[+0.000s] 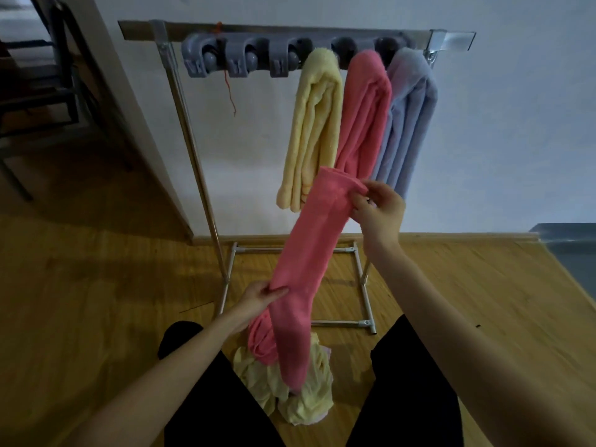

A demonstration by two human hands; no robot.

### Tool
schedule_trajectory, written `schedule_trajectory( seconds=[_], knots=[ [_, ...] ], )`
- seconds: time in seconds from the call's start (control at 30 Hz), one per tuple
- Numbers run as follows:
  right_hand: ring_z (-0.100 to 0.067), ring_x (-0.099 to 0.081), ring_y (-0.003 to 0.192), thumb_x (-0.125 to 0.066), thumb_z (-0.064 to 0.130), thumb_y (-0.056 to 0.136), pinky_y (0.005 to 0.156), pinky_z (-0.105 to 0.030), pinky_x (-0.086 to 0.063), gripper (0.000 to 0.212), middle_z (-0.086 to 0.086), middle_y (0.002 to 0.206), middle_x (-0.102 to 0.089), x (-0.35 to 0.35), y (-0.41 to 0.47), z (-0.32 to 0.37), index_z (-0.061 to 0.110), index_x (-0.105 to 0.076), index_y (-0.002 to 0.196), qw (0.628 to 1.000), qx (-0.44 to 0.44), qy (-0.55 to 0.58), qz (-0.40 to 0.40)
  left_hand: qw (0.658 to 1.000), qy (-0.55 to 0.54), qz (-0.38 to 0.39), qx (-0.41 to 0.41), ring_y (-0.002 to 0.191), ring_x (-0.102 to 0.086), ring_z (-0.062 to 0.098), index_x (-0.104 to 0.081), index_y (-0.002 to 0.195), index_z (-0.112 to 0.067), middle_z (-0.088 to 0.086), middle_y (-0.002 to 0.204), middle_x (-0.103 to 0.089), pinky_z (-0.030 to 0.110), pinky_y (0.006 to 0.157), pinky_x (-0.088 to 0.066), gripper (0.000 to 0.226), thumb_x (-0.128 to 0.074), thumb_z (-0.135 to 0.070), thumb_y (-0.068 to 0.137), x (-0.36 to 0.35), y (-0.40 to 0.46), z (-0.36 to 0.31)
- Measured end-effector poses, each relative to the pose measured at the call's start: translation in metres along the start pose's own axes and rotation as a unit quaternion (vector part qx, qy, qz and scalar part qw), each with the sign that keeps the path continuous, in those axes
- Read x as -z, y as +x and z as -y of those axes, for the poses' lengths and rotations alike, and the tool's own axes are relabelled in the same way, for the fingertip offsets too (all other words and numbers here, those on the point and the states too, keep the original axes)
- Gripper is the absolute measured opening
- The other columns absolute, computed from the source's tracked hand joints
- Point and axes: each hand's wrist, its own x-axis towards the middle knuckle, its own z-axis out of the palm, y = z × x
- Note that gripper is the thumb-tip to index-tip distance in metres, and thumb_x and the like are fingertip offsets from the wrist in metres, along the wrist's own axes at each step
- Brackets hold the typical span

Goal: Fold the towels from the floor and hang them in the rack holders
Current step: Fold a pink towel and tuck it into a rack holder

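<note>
A long pink towel (306, 253) hangs folded lengthwise in front of me. My right hand (379, 209) pinches its upper end, and my left hand (259, 296) grips its left edge lower down. Its bottom end drapes onto a crumpled pale yellow towel (309, 398) on the floor between my legs. On the metal rack (190, 130), a grey holder strip (245, 56) carries three hung towels: yellow (314, 124), pink (364, 111) and lilac-blue (408, 117). The three holders on the left hold nothing.
The rack's base frame (362, 285) lies on the wooden floor behind the towel. A white wall stands behind the rack. A dark chair (42, 75) stands at the far left past a wall corner. A red thread (230, 91) dangles from the holder strip.
</note>
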Motion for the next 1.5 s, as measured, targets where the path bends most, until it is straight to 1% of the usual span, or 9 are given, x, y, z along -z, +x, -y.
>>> schedule_trajectory(
  seconds=[0.23,0.43,0.57,0.7,0.87,1.1,1.23,1.37,1.5],
  knots=[
    [-0.023,-0.063,0.077,-0.055,-0.007,0.081,0.055,-0.023,-0.055,0.021,-0.016,0.090,-0.062,0.044,0.004,-0.085,-0.007,-0.058,0.102,0.968,-0.233,-0.064,-0.069,0.999,0.020,0.026,-0.021,0.086,-0.066,0.024,-0.070,0.092,-0.001,0.009,0.090,-0.071,0.034,0.078,-0.055,0.052,-0.071,-0.048,0.069,0.025,-0.008,-0.039],
    [-0.021,-0.062,0.075,-0.063,-0.008,0.079,0.058,-0.030,-0.059,0.037,-0.015,0.094,-0.058,0.054,-0.022,-0.129,-0.001,-0.052,0.114,0.895,-0.379,-0.167,0.168,0.979,0.110,0.106,-0.136,0.058,-0.057,0.007,-0.070,0.074,-0.003,-0.003,0.063,-0.060,0.018,0.055,-0.043,0.034,-0.070,-0.037,0.077,0.035,-0.030,-0.112],
    [-0.025,-0.063,0.092,-0.065,0.002,0.084,0.074,-0.029,-0.056,0.043,-0.016,0.112,-0.059,0.055,-0.029,-0.128,0.004,-0.050,0.124,0.811,-0.259,-0.375,0.368,0.947,0.201,0.195,-0.159,0.050,-0.045,0.006,-0.063,0.063,-0.007,-0.003,0.057,-0.047,0.015,0.050,-0.034,0.030,-0.068,-0.028,0.084,0.037,-0.040,-0.145],
    [-0.027,-0.058,0.111,-0.060,-0.009,0.082,0.091,-0.035,-0.050,0.041,-0.015,0.120,-0.059,0.041,-0.031,-0.104,-0.002,-0.054,0.121,0.884,-0.020,-0.291,0.366,0.924,0.243,0.245,-0.161,0.062,-0.055,0.008,-0.071,0.084,-0.001,0.008,0.072,-0.060,0.017,0.056,-0.043,0.024,-0.066,-0.024,0.087,0.033,-0.043,-0.166],
    [-0.025,-0.056,0.121,-0.054,-0.012,0.069,0.102,-0.040,-0.047,0.057,-0.015,0.126,-0.059,0.029,-0.031,-0.063,0.004,-0.055,0.123,0.867,-0.114,-0.056,0.481,0.915,0.258,0.256,-0.176,0.071,-0.060,0.009,-0.073,0.099,-0.004,0.016,0.085,-0.068,0.019,0.062,-0.046,0.023,-0.065,-0.022,0.089,0.029,-0.038,-0.182],
    [-0.047,-0.058,0.103,-0.070,0.020,0.082,0.091,-0.060,-0.045,0.039,-0.034,0.107,-0.058,0.020,-0.024,-0.046,-0.010,-0.060,0.104,0.837,-0.113,-0.079,0.529,0.920,0.252,0.253,-0.160,0.058,-0.059,0.003,-0.072,0.094,0.000,-0.001,0.070,-0.064,0.013,0.051,-0.044,0.025,-0.065,-0.023,0.088,0.043,-0.033,-0.183],
    [-0.022,-0.063,0.079,-0.066,0.016,0.085,0.066,-0.026,-0.052,0.015,-0.010,0.081,-0.062,0.024,-0.012,-0.028,0.002,-0.061,0.085,0.840,-0.089,-0.053,0.532,0.926,0.249,0.238,-0.155,0.056,-0.059,0.011,-0.070,0.084,0.003,-0.001,0.065,-0.061,0.018,0.048,-0.043,0.038,-0.068,-0.035,0.082,0.051,-0.034,-0.179],
    [-0.026,-0.051,0.070,-0.064,0.016,0.084,0.060,-0.028,-0.044,0.029,-0.014,0.077,-0.049,0.031,0.003,-0.020,-0.009,-0.052,0.080,0.852,-0.081,-0.052,0.515,0.938,0.241,0.214,-0.129,0.058,-0.055,0.024,-0.065,0.084,0.011,0.015,0.070,-0.058,0.023,0.049,-0.040,0.058,-0.069,-0.046,0.072,0.069,-0.034,-0.170],
    [-0.014,-0.052,0.058,-0.064,0.009,0.082,0.051,-0.019,-0.043,0.011,-0.006,0.070,-0.051,0.041,0.015,-0.015,0.006,-0.054,0.077,0.868,-0.088,-0.055,0.485,0.936,0.244,0.224,-0.115,0.064,-0.065,0.019,-0.072,0.082,-0.002,0.005,0.073,-0.067,0.022,0.055,-0.051,0.038,-0.079,-0.037,0.069,0.098,-0.035,-0.160]
  ],
)
